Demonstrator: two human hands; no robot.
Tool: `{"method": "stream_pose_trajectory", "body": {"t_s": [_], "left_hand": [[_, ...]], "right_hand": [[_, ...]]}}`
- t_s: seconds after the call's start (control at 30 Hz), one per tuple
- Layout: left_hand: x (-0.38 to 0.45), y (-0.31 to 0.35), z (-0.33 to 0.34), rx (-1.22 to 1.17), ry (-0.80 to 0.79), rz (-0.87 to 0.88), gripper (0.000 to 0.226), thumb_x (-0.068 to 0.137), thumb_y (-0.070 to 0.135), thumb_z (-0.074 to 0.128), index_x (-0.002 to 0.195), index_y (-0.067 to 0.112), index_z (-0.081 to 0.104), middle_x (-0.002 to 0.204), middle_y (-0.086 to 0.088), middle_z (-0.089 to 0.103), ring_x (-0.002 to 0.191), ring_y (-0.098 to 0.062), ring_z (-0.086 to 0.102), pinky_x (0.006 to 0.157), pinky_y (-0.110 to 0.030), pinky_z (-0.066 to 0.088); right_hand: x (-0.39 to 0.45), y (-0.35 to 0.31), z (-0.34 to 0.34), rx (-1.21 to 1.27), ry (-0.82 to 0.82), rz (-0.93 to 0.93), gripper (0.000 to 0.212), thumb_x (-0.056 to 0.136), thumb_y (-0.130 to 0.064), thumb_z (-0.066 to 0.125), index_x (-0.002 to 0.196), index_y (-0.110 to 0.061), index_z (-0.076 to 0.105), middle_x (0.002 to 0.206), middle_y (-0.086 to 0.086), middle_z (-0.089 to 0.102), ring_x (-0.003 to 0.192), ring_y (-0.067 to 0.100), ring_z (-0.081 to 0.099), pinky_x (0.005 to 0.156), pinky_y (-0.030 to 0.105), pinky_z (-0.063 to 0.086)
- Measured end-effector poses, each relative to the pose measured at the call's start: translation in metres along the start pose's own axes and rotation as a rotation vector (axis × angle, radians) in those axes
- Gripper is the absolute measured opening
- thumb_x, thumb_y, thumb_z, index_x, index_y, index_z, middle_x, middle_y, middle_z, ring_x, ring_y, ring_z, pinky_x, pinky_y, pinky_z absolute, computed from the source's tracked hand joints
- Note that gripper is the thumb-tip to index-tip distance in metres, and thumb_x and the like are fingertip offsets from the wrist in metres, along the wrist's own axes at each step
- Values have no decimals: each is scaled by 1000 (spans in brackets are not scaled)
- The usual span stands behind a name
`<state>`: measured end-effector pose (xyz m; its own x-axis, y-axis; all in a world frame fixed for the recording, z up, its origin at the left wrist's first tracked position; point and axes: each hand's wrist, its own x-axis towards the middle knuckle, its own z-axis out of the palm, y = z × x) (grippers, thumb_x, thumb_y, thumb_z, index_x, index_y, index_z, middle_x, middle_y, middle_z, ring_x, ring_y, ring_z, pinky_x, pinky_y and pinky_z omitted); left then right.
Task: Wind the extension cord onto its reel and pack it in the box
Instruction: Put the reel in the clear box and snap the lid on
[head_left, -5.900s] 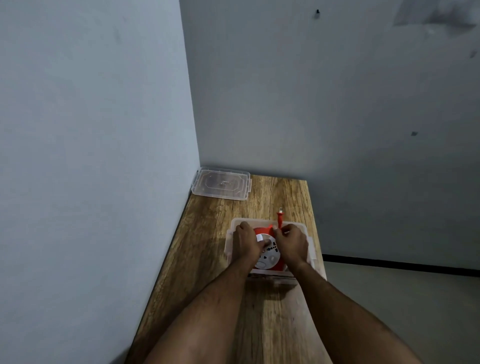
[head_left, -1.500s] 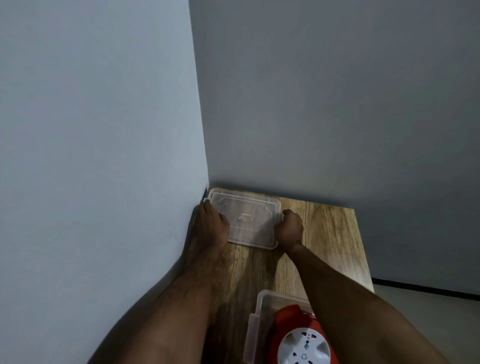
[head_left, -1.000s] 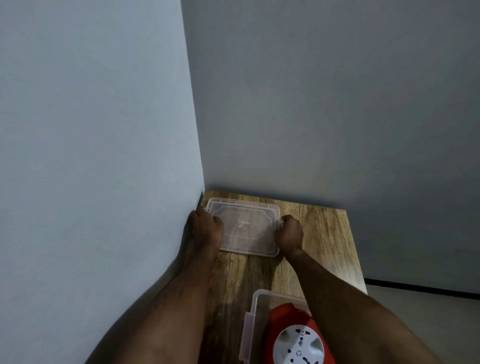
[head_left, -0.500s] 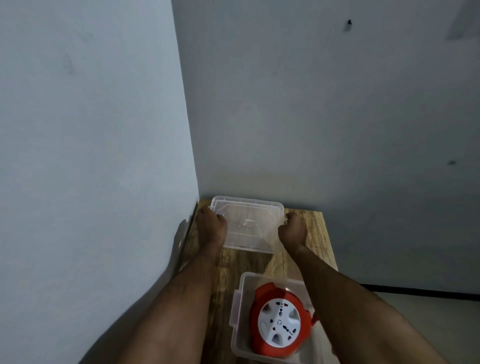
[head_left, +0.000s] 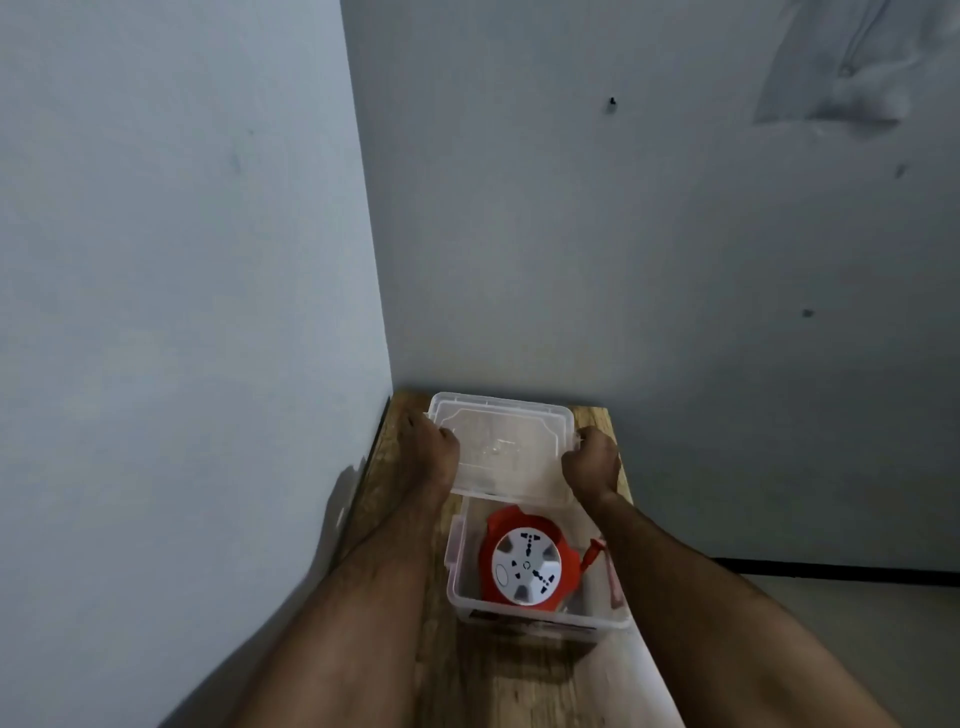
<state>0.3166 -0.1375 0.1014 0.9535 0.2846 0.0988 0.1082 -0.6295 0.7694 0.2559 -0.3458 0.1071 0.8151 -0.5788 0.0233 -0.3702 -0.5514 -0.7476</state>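
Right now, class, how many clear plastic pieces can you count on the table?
2. The clear lid is held by both hands at the far end of the wooden table; the clear box, holding the red reel, sits nearer. None seems hidden.

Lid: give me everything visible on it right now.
The lid is a clear, rectangular plastic piece with rounded corners, a raised rim and a stepped inner panel. It is off the box, held at its short ends: the left hand grips one end, the right hand the other. Its near edge overlaps the box's far rim, just beyond the orange reel. Whether it touches the box or the table cannot be told.
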Motion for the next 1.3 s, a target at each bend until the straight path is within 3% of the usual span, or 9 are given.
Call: {"method": "stream_pose_trajectory", "body": {"t_s": [0.17,0.27,0.37,0.5,0.63,0.8,0.97,1.13,1.3], "left_hand": [[-30,7,-9,-62,8,70,42,92,24,68,128,8,55,118,-10,66,99,-28,69,73,-32,60],[-42,13,-16,-184,55,110,23,93,27,65,112,15,59,100,-1,67,81,-16,67,64,-29,61],[-58,28,-29,-328,118,139,7,97,25,59,100,19,59,89,3,60,77,-14,63,59,-13,50],[-83,46,-43,-537,142,52,18,103,11,47,106,0,62,88,-4,55,74,-12,51,53,-2,39],[-97,43,-44,-732,113,-97,24,105,20,46,113,3,61,81,5,55,71,-11,55,46,-3,40],[-111,25,-47,-763,17,-203,28,100,26,58,107,0,65,87,-6,64,67,-13,61,41,-11,44],[-124,1,-43,-706,-103,-200,25,88,-2,57,110,6,64,93,-2,64,82,-18,62,52,-13,48],[-136,-26,-33,-596,-189,-196,45,82,-8,58,122,11,64,110,-6,67,89,-14,62,59,-18,48],[-145,-38,-30,-467,-188,-146,49,85,-9,63,131,8,61,124,-12,67,102,-19,62,70,-17,52]], "right_hand": [[-25,10,-31,24,70,-33,25,80,6,54,101,0,65,101,18,67,95,38,62,72,32,41],[-36,14,-44,59,135,-41,26,82,2,53,103,-3,67,101,17,68,95,38,63,76,38,49],[-45,19,-53,138,207,-39,20,96,-12,49,96,-6,68,96,16,69,91,36,64,77,41,51],[-57,24,-61,285,259,4,45,105,-37,40,97,-5,71,95,17,72,89,35,66,78,44,54],[-67,31,-66,410,291,58,55,104,-49,38,95,-6,71,94,15,71,88,31,64,80,45,53],[-79,44,-71,511,219,62,34,101,-38,54,83,-12,65,77,4,62,74,20,58,65,31,44],[-102,65,-66,434,169,-17,2,88,-14,64,86,-15,65,85,6,66,81,23,63,67,32,53],[-125,89,-46,299,232,-56,21,82,-7,64,102,-10,70,102,6,65,94,23,63,82,39,57],[-141,103,-34,207,237,-66,22,85,0,65,106,-3,71,110,9,62,100,21,59,84,31,50]]}}
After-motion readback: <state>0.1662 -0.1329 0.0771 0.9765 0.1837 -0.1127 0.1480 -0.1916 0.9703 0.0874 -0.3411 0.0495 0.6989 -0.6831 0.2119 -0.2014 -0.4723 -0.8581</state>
